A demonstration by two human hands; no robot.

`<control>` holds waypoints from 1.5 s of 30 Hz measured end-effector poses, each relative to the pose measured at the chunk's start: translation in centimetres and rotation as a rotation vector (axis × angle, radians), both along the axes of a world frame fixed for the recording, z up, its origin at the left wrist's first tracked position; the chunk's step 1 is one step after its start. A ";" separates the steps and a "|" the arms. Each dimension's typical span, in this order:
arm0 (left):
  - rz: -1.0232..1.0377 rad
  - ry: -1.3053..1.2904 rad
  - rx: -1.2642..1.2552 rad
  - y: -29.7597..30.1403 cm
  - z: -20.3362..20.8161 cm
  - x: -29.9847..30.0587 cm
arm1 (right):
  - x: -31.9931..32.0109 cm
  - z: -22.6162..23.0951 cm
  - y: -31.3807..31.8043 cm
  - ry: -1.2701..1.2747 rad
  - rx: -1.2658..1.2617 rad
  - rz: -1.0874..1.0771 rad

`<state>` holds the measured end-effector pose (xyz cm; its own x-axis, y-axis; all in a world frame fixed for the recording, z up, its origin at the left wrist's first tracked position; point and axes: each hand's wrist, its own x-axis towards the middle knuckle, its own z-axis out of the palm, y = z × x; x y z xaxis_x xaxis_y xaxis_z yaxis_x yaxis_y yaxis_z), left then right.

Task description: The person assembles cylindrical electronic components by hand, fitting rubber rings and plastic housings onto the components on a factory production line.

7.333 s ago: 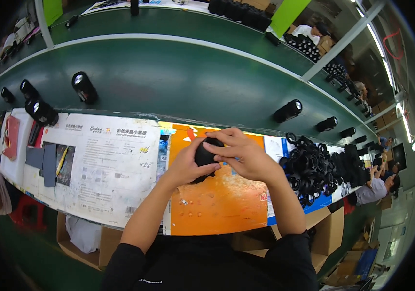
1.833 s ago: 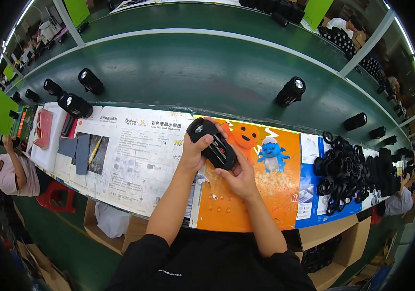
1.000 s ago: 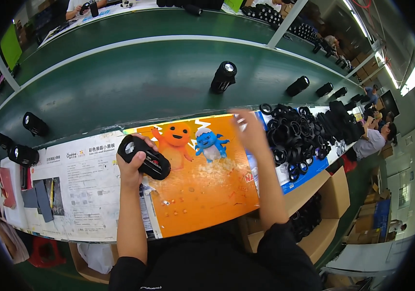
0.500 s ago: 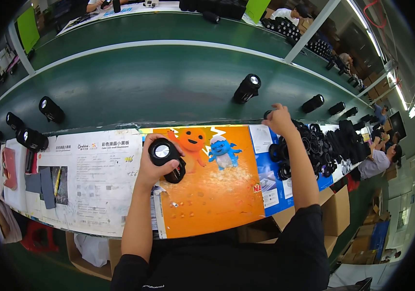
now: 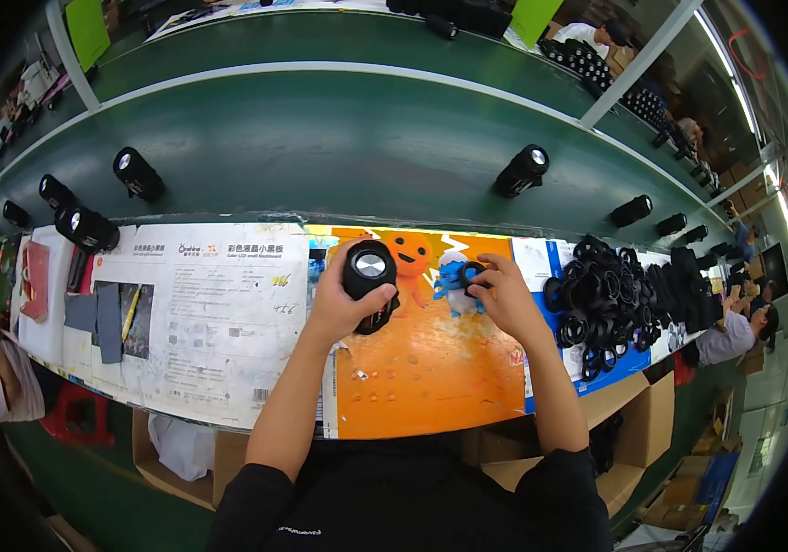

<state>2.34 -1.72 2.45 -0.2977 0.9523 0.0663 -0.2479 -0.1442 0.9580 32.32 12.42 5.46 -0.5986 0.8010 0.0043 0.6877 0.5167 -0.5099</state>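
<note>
Green covers the long strip (image 5: 320, 166) that runs along the far side of the table. Nearer the person, a big white printed sheet (image 5: 201, 377) lies flat on the left, and an orange sheet (image 5: 431, 396) with cartoon pictures lies just right of it. A blue sheet (image 5: 619, 366) lies along the orange sheet's right edge. Two brown boxes stand below the table's near edge: the left box (image 5: 228, 460) and the right box (image 5: 644, 432). A messy heap of black rings (image 5: 601, 304) covers much of the blue sheet.

The left hand (image 5: 334, 299) is wrapped around a black speaker (image 5: 371, 281) shaped like a can, over the orange sheet near its far left corner. Its thumb goes across the front, under the round silver end, and its other fingers are mostly hidden. The speaker is tilted, so the silver end faces up to the person. More black speakers stand or lie on the strip, like the one (image 5: 523, 172) past the orange sheet's far right corner.

Over the same orange sheet, the right hand (image 5: 507, 299) pinches a small black ring (image 5: 473, 272), close to the speaker but apart from it.
</note>
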 end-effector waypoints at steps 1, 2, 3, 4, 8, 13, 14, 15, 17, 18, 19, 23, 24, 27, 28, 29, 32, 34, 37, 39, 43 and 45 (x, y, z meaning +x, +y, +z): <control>-0.002 0.024 -0.005 0.0 0.4 0.1 | 0.0 -0.2 -0.2 0.000 -0.003 0.007; 0.009 0.062 0.012 -0.1 0.6 0.0 | -0.1 -0.4 -0.4 0.043 0.034 0.052; 0.020 0.101 0.028 -0.1 0.7 0.1 | -0.6 -0.1 -0.5 0.087 0.071 0.097; 0.014 0.088 0.026 -0.2 0.7 0.3 | -1.1 0.3 -0.6 0.088 0.069 0.104; -0.025 0.224 0.082 0.4 1.3 0.3 | -4.8 4.7 -1.0 0.598 -0.432 0.142; -0.076 0.279 0.057 0.5 1.8 0.1 | -10.7 10.8 -0.1 0.312 -0.324 0.435; -0.091 0.297 0.063 0.6 1.8 0.2 | -11.3 11.6 0.1 0.278 -0.355 0.470; -0.108 0.314 0.067 0.7 2.0 0.3 | -11.5 12.2 0.2 0.276 -0.356 0.474; -0.142 0.243 0.037 0.9 2.3 0.5 | -11.6 13.3 0.4 0.106 -0.276 0.529; -0.143 0.281 0.052 0.9 2.4 0.4 | -11.7 13.9 0.3 0.089 -0.271 0.537; -0.145 0.319 0.067 0.9 2.4 0.3 | -11.8 13.9 0.2 0.087 -0.274 0.548; -0.150 0.278 0.023 0.9 2.4 0.1 | -11.1 13.0 -0.8 0.151 -0.246 0.535; -0.148 0.277 0.021 1.0 2.2 0.1 | -10.9 12.6 -1.1 0.196 -0.202 0.534; -0.131 0.324 0.058 1.1 1.5 -0.1 | -10.5 11.9 -1.9 0.253 -0.180 0.504; -0.142 0.322 0.049 1.1 1.4 -0.2 | -10.5 11.6 -2.0 0.254 -0.182 0.507; -0.154 0.321 0.039 1.0 1.4 -0.3 | -10.5 11.4 -2.1 0.275 -0.158 0.523; -0.147 0.371 0.070 1.1 1.4 -0.3 | -10.3 11.0 -2.3 0.293 -0.127 0.543; -0.159 0.357 0.061 1.2 1.6 -0.2 | -10.2 11.0 -2.3 0.291 -0.121 0.544; -0.177 0.339 0.047 1.3 1.8 -0.2 | -10.2 10.9 -2.2 0.285 -0.120 0.551; -0.185 0.334 0.042 1.3 1.8 -0.3 | -10.2 10.7 -2.0 0.270 -0.098 0.570; -0.185 0.335 0.043 1.3 1.7 -0.3 | -10.3 10.8 -1.9 0.262 -0.092 0.582; -0.181 0.333 0.047 1.3 1.7 -0.4 | -10.3 10.7 -1.8 0.256 -0.079 0.592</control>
<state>1.99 -0.45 4.19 -0.0802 0.9811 0.1759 0.0507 -0.1722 0.9838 22.04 10.66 16.19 -0.9270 0.3392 0.1598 0.1497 0.7256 -0.6716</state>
